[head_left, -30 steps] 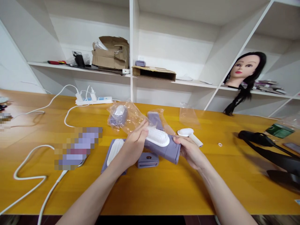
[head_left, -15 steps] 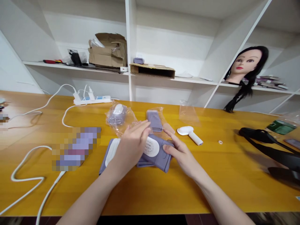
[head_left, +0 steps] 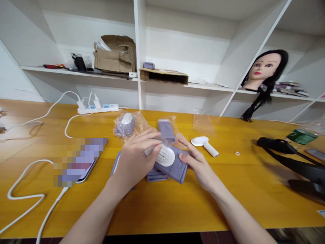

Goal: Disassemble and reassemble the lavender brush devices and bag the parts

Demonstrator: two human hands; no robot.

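My right hand (head_left: 196, 164) grips the right end of a flat purple device (head_left: 176, 171), thumb on top. A white oval pad with small dark marks in its middle is set into the device. My left hand (head_left: 138, 154) is closed above the pad's left side, pinching a thin clear plastic film (head_left: 164, 139) between thumb and fingers. Under the held device lies another purple piece (head_left: 157, 177). Partly hidden behind my left wrist is a purple item with a white face (head_left: 115, 164).
Behind my hands lie a bagged purple-and-white item (head_left: 126, 125) and a purple case (head_left: 165, 130) in plastic. To the right are a white handled piece (head_left: 207, 144), a small white ring (head_left: 237, 153) and a black strapped object (head_left: 281, 152). A phone (head_left: 85, 162) and cables lie left.
My left hand has shifted slightly left and turned, and clear film now shows by its fingers. More of the white pad is uncovered. The right hand keeps its hold.
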